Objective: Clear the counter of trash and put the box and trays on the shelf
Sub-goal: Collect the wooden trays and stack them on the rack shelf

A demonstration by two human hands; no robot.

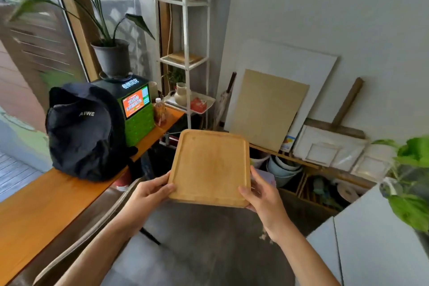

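I see a tray (210, 167) of pale matt wood with smooth grain. The counter (46, 204) is orange wood with a slight sheen. The backpack (83, 132) is black matt cloth; the shelf (185, 30) is white-painted metal.

Not much readable here tbh. The black backpack (83, 132) sitting on the table (46, 204) has "AIWE" in pale letters across its top panel. Right beside it, the green kiosk box (137, 109) has an orange screen (135, 102) with big white numbers, looks like "30" and "80%", but the rest of that ad is too blurry to make out. There's also a strip of white characters along the kiosk's dark top edge, can't read those at all.
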